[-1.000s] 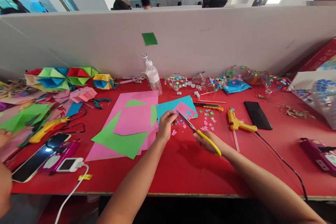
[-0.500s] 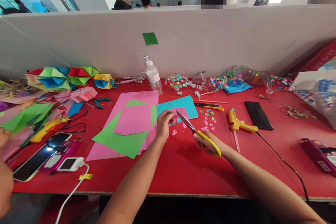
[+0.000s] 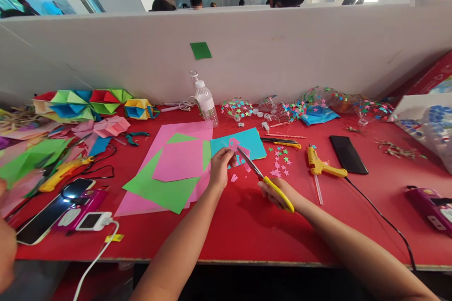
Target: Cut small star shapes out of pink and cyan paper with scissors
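My left hand pinches a small piece of pink paper above the blue paper. In my right hand are scissors with yellow handles, their blades pointing up and left to the pink piece beside my left fingertips. Whether the blades are fully closed is hard to make out. Small pink scraps lie below on the red table. Just right of the blades are several pink and green paper stars. Left of my left hand, pink sheets and green sheets overlap.
A yellow glue gun and a black phone lie at right. A plastic bottle stands by the partition. A utility knife lies behind the stars. Folded paper lanterns fill the back left. Another person's arm enters at left.
The pink piece has shifted and turned in my left fingers, and a cut-out shape now shows at its top. The scissors have moved slightly left and down.
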Tool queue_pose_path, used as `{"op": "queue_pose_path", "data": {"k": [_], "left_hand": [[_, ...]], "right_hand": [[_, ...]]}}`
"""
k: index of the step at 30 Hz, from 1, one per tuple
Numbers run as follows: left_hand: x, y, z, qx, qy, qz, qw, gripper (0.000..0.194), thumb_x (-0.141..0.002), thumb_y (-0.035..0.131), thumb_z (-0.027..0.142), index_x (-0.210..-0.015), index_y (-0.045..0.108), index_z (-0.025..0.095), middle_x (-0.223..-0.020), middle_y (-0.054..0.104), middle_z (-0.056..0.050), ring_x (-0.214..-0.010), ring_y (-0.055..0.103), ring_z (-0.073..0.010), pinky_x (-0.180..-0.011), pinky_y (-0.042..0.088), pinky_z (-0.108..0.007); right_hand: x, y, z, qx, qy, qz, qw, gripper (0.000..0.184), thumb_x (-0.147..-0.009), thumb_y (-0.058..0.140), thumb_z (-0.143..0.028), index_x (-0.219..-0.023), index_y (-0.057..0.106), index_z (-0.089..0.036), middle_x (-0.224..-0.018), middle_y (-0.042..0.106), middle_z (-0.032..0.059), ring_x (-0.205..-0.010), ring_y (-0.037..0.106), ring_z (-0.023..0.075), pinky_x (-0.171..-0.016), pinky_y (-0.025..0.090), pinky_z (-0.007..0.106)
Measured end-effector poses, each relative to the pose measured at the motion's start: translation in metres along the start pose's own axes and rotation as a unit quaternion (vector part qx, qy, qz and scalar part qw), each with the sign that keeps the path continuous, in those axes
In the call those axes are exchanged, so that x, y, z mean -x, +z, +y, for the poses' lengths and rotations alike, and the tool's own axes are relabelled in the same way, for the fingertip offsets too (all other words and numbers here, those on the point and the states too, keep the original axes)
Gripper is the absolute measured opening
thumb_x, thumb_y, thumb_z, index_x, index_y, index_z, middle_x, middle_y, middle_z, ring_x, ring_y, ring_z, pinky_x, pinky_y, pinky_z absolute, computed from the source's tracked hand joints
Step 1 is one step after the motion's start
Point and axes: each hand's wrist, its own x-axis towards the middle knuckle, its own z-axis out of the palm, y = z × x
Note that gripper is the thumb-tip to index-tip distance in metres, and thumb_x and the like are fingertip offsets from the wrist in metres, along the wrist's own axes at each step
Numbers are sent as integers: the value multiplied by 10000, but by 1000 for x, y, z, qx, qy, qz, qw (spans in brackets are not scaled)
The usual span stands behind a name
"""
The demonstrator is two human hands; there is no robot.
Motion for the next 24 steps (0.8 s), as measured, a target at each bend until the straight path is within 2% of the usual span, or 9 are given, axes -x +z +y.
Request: {"op": "queue_pose_path", "data": {"k": [11,19,24], "left_hand": [[2,2,0,-55,45,16,997,167,-784,597,329,-712,547,187,-581,537,48,-478,471,-68,-490,383,-207],[0,-3,1,-101,68,1,993,176,-789,600,345,-720,547,193,-553,506,52,-484,468,-78,-497,401,-206],[0,-4,2,-136,81,-21,987,164,-778,607,337,-715,564,192,-554,497,51,-485,472,-85,-498,402,-211]], "right_hand": [[3,-3,-2,6,10,-9,1000,566,-818,499,-718,-620,481,-189,-370,389,-73,-295,337,58,-312,261,192],[6,-4,-8,59,-16,-17,998,602,-806,483,-746,-618,512,-175,-373,395,-61,-318,371,66,-361,283,205],[7,-7,-10,78,-11,-10,997,589,-815,483,-725,-635,532,-167,-376,402,-60,-336,374,69,-382,291,209]]}}
